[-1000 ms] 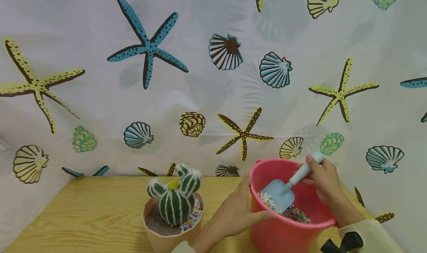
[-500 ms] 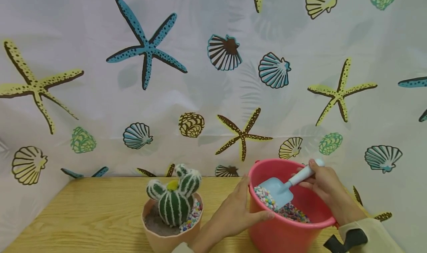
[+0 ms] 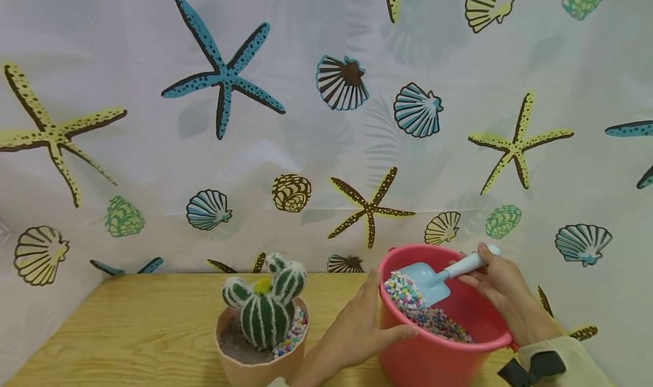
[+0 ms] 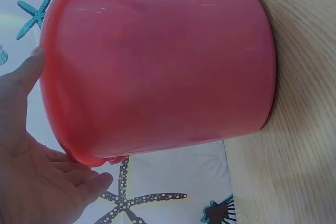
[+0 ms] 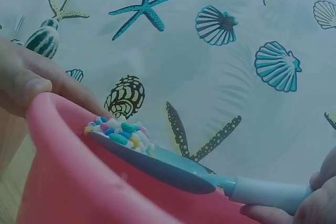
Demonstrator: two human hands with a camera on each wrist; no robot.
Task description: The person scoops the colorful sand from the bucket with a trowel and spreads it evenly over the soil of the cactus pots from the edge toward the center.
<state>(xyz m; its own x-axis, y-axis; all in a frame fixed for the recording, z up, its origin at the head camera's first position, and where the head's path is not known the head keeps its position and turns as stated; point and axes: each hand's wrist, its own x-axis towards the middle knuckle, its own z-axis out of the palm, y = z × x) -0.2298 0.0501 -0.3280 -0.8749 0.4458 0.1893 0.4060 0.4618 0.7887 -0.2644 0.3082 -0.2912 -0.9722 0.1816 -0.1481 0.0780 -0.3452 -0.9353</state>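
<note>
A light blue toy shovel with a white handle is held in my right hand, whose fingers and thumb grip the handle. Its blade carries a heap of small multicoloured pebbles at the left inner rim of the pink bucket. More pebbles lie inside the bucket. My left hand rests spread against the bucket's left side, thumb and fingers fairly straight along the rim. To its left, a knitted green cactus sits in a peach pot, partly covered by the left forearm.
Coloured pebbles lie on the right side of the pot, with grey soil-like filling on the left. Bucket and pot stand on a wooden table. A cloth printed with starfish and shells hangs behind.
My right hand has raised and levelled the shovel, and the pebbles on its blade have come into fuller view. The left hand has stayed on the bucket.
</note>
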